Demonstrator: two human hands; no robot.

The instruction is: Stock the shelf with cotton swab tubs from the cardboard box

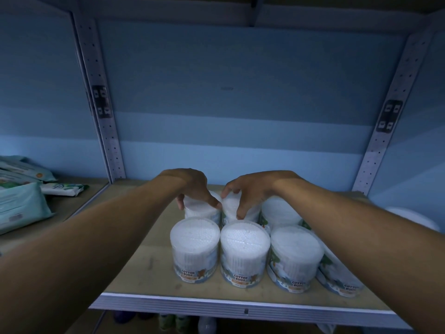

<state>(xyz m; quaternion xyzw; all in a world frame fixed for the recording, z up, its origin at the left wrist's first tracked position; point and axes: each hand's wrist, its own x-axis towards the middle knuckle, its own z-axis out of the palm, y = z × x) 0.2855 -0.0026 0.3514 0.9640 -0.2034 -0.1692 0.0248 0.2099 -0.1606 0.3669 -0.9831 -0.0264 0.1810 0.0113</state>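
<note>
Two hands point(192, 186) point(250, 191) grip back-row tubs point(202, 208) (one each).

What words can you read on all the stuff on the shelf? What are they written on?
"COTTON BUDS" on the front left tub.
"COTTON BUDS" on the front middle tub.
"COTTON" with a cut-off line below it, on the third front tub.
"COTTON BUDS", partly hidden, on the rightmost front tub.
Small print under those words: too blurred to read.
Wipe packs at left: print too blurred to read.
</note>
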